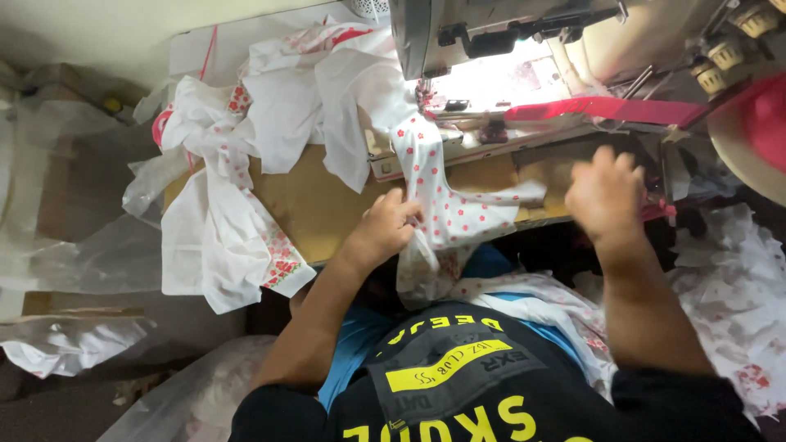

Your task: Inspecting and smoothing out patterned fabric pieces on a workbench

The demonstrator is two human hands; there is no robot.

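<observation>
Pinching a white cloth strip (438, 205) dotted red with my left hand (389, 225) at the sewing machine (491, 33); my right hand (606, 196), blurred, fingers curled, grips nothing I can see.

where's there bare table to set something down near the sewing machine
One bare brown patch of table lies between the heap of white cloth and the left hand. A smaller strip sits by the right hand. Around the sewing machine the dotted fabric crowds everything.
</observation>
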